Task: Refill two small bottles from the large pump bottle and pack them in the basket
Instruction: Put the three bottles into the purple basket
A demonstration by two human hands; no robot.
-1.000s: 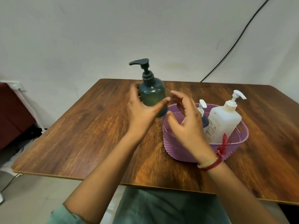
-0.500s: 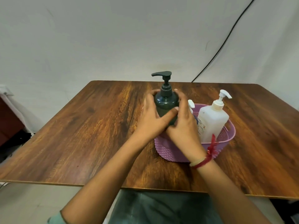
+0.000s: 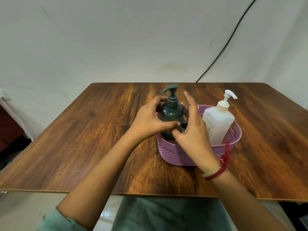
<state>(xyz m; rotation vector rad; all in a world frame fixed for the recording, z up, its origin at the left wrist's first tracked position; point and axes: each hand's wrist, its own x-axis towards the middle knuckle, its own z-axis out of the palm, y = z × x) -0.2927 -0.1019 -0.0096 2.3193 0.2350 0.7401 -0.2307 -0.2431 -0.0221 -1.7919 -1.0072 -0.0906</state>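
A dark green pump bottle (image 3: pixel 171 119) is standing upright in the left end of a purple woven basket (image 3: pixel 175 153), its lower part sinking behind the basket's near wall and its pump nozzle pointing left. The left hand (image 3: pixel 150 121) is wrapping around the bottle's left side, thumb lying across the front of the body and fingers curling behind the shoulder, so it is gripping the bottle. The right hand (image 3: pixel 191 129) is sitting just to the right of the bottle with its thumb touching the lower front of the body near the left thumb; its other fingers are spreading apart and lifting upward beside the pump neck, not closing on anything.

A white pump bottle (image 3: pixel 218 124) is leaning slightly in the right end of the same basket, its nozzle pointing right, and its side is resting close to the back of the right hand. Whether another small bottle is sitting between the two is hard to tell, since the right hand is covering that spot.

The basket is resting on the wooden worktop (image 3: pixel 93 140), right of centre and nearer the far edge than the near one. A red thread band (image 3: pixel 220 167) is circling the right wrist. A black cable (image 3: pixel 230 40) is running down the wall toward the worktop's far edge.
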